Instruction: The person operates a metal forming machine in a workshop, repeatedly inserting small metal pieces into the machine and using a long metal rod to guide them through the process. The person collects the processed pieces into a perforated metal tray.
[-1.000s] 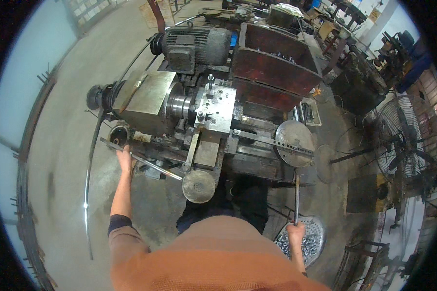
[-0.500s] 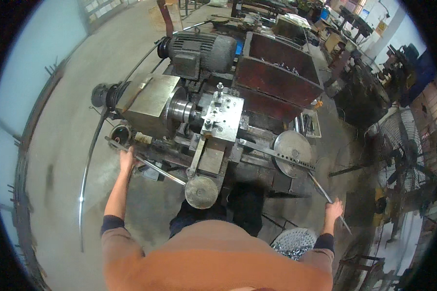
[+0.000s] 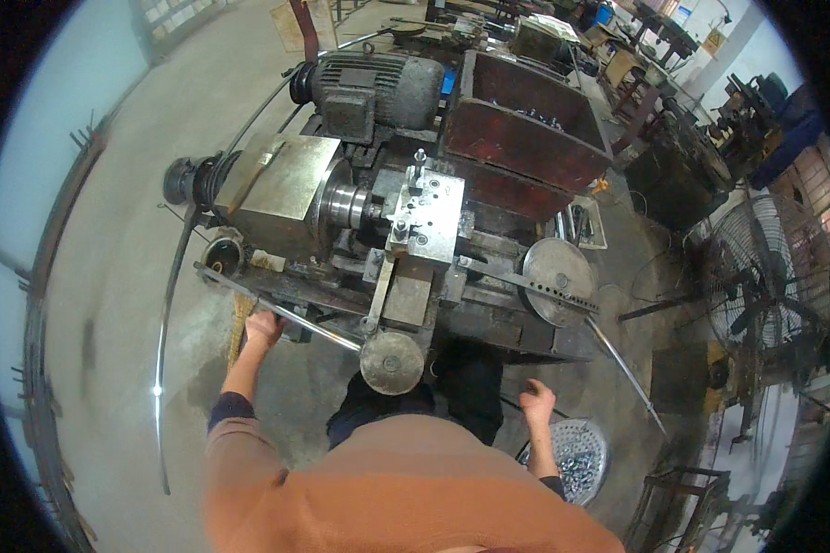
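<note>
A: Quick rundown, L to R?

B: Far L, a long thin curved rod (image 3: 161, 350) lies on the concrete floor (image 3: 92, 258). Next, the left hand (image 3: 264, 328), closed round the near end of a long steel lever bar (image 3: 277, 310) that runs slantwise along the front of the lathe (image 3: 387, 240), from a round cup-like fitting (image 3: 221, 256) at upper L down twd the round handwheel (image 3: 392, 363).

A: Firm hold?

B: Looks like it, fingers wrapped over the bar, arm straight out. A wooden-handled brush (image 3: 237, 323) sits just beside the wrist, on the floor side.

A: Mid?

B: Headstock box (image 3: 281, 189) w/ chuck (image 3: 344, 205), grey tool block (image 3: 422, 214) right after it. Big motor (image 3: 373, 90) behind, rusty red bin (image 3: 526, 129) to its R. Handwheel is at the front, just above the person's dark trousers.

A: And R side?

B: Round perforated disc (image 3: 553, 276) on the machine's R end w/ a long thin handle rod (image 3: 625, 367) slanting down-R from it. The right hand (image 3: 537, 404) is apart from that rod, fingers loosely curled, holding nothing, in the air over the L edge of a perforated metal basket (image 3: 576, 456) full of small shiny parts.

A: Anything farther R?

B: Standing fan (image 3: 770, 276), cluttered benches beyond.
</note>
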Demonstrator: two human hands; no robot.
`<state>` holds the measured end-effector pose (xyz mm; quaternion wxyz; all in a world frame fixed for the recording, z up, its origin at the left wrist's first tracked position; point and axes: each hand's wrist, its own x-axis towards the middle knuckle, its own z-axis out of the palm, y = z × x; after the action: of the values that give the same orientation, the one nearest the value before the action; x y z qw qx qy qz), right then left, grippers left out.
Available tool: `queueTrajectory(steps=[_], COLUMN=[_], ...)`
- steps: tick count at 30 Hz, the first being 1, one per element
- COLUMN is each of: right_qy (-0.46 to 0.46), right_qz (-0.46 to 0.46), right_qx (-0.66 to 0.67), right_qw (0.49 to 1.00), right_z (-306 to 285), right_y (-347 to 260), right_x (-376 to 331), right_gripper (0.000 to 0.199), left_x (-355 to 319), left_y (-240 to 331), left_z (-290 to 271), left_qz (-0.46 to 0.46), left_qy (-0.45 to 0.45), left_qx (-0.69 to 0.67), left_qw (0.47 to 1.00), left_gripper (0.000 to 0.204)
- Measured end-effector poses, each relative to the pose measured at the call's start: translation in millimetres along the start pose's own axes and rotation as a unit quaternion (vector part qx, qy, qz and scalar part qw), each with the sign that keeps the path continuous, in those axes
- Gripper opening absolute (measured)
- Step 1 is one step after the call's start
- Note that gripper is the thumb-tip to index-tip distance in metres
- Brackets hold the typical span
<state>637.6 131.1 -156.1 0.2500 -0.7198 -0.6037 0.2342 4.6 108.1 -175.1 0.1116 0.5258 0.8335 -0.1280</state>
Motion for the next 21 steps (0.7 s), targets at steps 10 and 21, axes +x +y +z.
queueTrajectory(steps=[10,21], right_qy=[-0.086,-0.082], right_qz=[-0.107,-0.453], right_qx=[0.034,0.117], right_qw=[0.99,0.88], right_z=[-25,-8], right_y=[-104,-351], right_x=[23,120], right_gripper=[0.034,0.033], left_x=[6,-53], left_y=[-16,-15], left_z=[54,23], left_qz=[0.027,-0.103], left_qy=[-0.023,-0.098], left_qx=[-0.064,-0.444], left_qw=[0.997,0.884], left_gripper=[0.034,0.041])
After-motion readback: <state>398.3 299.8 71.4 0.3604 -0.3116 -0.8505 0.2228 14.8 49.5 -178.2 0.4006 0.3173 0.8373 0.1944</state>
